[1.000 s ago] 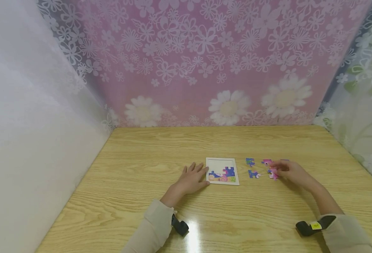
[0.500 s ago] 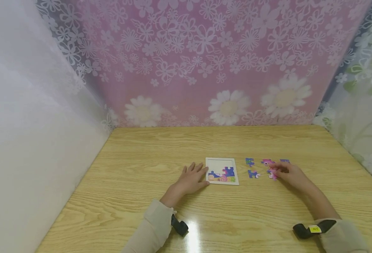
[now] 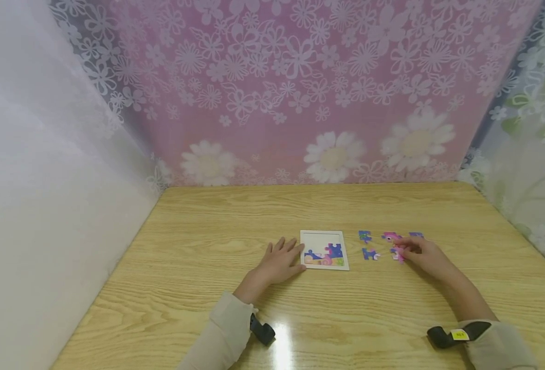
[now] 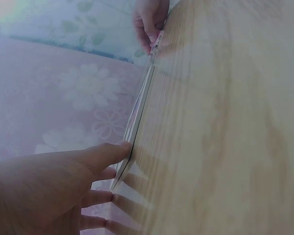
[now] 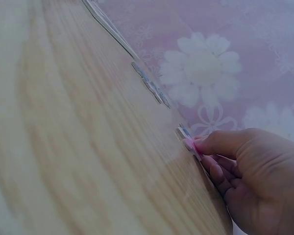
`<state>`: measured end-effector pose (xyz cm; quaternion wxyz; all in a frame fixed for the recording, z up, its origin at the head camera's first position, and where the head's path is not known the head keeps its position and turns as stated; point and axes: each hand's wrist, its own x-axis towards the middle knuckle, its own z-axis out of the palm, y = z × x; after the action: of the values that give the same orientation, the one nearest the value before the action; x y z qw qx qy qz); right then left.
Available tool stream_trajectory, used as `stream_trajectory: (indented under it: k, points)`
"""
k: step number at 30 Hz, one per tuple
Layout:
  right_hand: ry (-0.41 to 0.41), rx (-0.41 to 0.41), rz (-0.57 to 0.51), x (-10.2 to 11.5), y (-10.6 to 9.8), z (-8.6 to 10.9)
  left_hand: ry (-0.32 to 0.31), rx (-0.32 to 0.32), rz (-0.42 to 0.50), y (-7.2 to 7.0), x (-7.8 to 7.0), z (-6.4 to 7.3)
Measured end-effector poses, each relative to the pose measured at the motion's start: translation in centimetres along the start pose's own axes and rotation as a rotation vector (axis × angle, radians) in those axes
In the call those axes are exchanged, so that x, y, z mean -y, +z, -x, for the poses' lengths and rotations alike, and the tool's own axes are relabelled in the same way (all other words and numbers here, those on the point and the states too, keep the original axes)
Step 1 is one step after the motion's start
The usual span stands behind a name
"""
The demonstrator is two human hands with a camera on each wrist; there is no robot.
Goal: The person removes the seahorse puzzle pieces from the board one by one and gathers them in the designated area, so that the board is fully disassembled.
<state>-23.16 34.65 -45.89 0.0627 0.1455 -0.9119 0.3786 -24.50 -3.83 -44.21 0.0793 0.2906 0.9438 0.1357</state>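
A square white puzzle tray [image 3: 345,252] lies on the table, with joined blue, pink and green pieces filling its lower part. My left hand [image 3: 276,264] rests at the tray's left edge, fingers spread; in the left wrist view its thumb [image 4: 115,152] lies on the frame. To the right, my right hand [image 3: 432,261] pinches a pink jigsaw piece [image 5: 189,144] between thumb and fingers, low over the table. Fingertips cover part of that piece. Just behind it lies another pink piece with an eye printed on it [image 3: 389,237].
Between the tray and my right hand lie two blue jigsaw pieces, a green-marked one [image 3: 364,236] and a nearer one [image 3: 369,254]. A dark blue piece [image 3: 416,235] shows partly behind the right hand. A flowered pink curtain [image 3: 263,103] hangs along the table's far edge.
My right hand has shifted slightly left and nearer, showing more of the dark blue piece behind it. My left hand stays at the tray.
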Motion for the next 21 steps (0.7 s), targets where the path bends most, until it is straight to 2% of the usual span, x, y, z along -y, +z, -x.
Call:
stream_trajectory:
  k: [9,21]
  points:
    - [-0.007,-0.006,0.053,0.07,0.16,-0.04,0.006,-0.002,-0.012,0.12,0.10,-0.06]
    - [-0.037,-0.002,0.062,0.50,0.11,-0.01,0.004,-0.001,-0.010,0.07,0.07,-0.04]
